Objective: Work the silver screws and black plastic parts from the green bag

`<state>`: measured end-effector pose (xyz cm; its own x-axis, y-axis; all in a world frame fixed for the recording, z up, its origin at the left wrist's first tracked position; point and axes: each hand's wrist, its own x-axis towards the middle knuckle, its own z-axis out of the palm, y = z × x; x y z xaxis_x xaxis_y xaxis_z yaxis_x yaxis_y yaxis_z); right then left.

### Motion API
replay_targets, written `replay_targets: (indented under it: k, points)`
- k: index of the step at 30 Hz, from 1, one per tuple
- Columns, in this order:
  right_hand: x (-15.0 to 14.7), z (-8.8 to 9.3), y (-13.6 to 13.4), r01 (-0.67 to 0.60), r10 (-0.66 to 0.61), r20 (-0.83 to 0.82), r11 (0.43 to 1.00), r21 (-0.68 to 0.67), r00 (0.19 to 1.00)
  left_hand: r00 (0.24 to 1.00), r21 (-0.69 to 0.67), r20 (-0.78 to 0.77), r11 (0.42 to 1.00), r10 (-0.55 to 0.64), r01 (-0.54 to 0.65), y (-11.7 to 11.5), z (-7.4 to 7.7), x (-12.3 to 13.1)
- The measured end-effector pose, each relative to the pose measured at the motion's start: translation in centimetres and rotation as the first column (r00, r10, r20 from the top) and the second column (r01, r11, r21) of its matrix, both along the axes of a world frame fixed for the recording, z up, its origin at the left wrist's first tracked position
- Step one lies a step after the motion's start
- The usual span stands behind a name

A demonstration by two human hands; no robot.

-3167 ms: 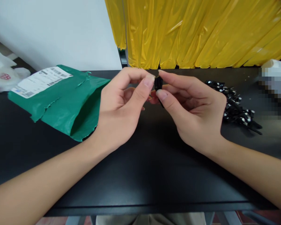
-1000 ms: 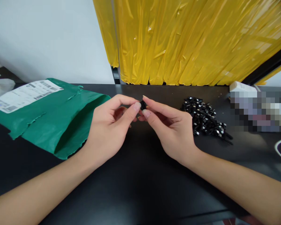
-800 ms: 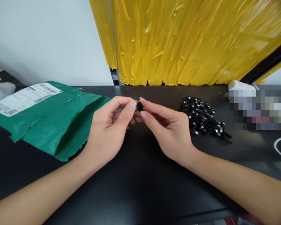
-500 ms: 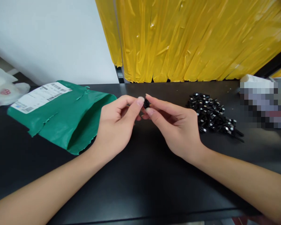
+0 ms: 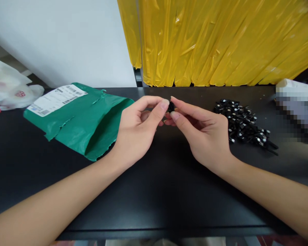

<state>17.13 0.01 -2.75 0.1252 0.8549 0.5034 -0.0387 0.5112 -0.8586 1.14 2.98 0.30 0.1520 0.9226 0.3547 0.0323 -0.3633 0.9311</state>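
Between the fingertips of both hands is a small black piece (image 5: pixel 171 107), mostly covered by the fingers. My left hand (image 5: pixel 141 128) pinches it from the left with thumb and forefinger. From the right, my right hand (image 5: pixel 207 136) grips the same piece between thumb and forefinger. A heap of small black parts with shiny round spots (image 5: pixel 242 123) lies on the dark table (image 5: pixel 154 198), just right of my right hand. The green plastic mailer (image 5: pixel 77 126) lies left of my left hand, its torn mouth facing the hands.
A white plastic bag (image 5: pixel 12 85) sits at the far left. Yellow plastic sheeting (image 5: pixel 207 44) and a white panel (image 5: pixel 66 41) stand along the table's back edge. At the far right is a white object (image 5: pixel 297 89), partly blurred out.
The whole scene has shifted to the right in the picture as the view turned slightly left. Both hands keep their pinch on the black piece.
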Motion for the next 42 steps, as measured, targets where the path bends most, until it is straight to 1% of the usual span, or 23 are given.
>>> replay_targets:
  k: [2, 7, 11, 13, 17, 22, 26, 29, 32, 35, 39, 42]
  points:
    - [0.0, -0.1, 0.1, 0.020, -0.020, -0.001, 1.000, -0.005, 1.000, 1.000, 0.005, -0.018, 1.000, 0.010, -0.010, 0.0, 0.0, 0.0]
    - [0.1, -0.1, 0.1, 0.025, -0.025, 0.037, 1.000, 0.012, 0.999, 0.999, 0.018, -0.028, 1.000, -0.025, 0.026, 0.1, 0.1, 0.0]
    - [0.1, 0.4, -0.3, 0.021, -0.019, 0.036, 0.998, -0.066, 0.999, 0.999, 0.003, -0.050, 1.000, -0.019, 0.019, 0.1, 0.1, -0.1]
    - [0.1, 0.7, -0.4, 0.018, -0.016, 0.026, 0.995, -0.094, 1.000, 0.999, -0.016, -0.032, 1.000, -0.013, 0.013, 0.0, 0.1, -0.1]
    - [0.1, 0.9, -0.4, 0.015, -0.013, 0.017, 0.994, -0.107, 1.000, 1.000, -0.051, 0.023, 0.999, -0.010, 0.012, 0.0, 0.2, 0.0]
    - [0.1, 0.8, -0.4, 0.018, -0.014, 0.032, 0.992, -0.127, 0.999, 0.999, -0.058, -0.037, 0.998, -0.019, 0.017, 0.0, 0.3, 0.0]
    - [0.0, 1.0, -0.5, 0.008, -0.005, 0.022, 0.990, -0.141, 1.000, 0.996, -0.053, -0.093, 0.999, -0.013, 0.008, 0.0, 0.1, -0.2]
    - [0.0, 1.2, -0.6, 0.004, -0.004, -0.004, 0.987, -0.160, 1.000, 0.998, -0.072, -0.062, 0.997, -0.027, 0.023, 0.0, -0.2, -0.4]
    - [0.0, 1.3, -0.5, -0.004, 0.001, -0.019, 0.985, -0.172, 1.000, 0.998, -0.047, -0.017, 0.997, -0.060, 0.060, 0.0, -0.2, -0.4]
    - [0.0, 1.3, -0.5, -0.011, 0.006, -0.029, 0.984, -0.179, 1.000, 0.996, -0.012, -0.039, 0.997, -0.077, 0.077, -0.1, -0.1, -0.3]
    - [-0.1, 1.3, -0.5, -0.018, 0.009, -0.044, 0.979, -0.201, 0.999, 0.996, -0.008, -0.085, 1.000, -0.026, 0.026, -0.1, 0.0, -0.3]
    - [0.1, 1.6, -0.3, -0.042, 0.012, -0.113, 0.963, -0.267, 0.993, 0.992, -0.035, -0.124, 0.999, 0.033, -0.038, 0.1, 0.0, -0.4]
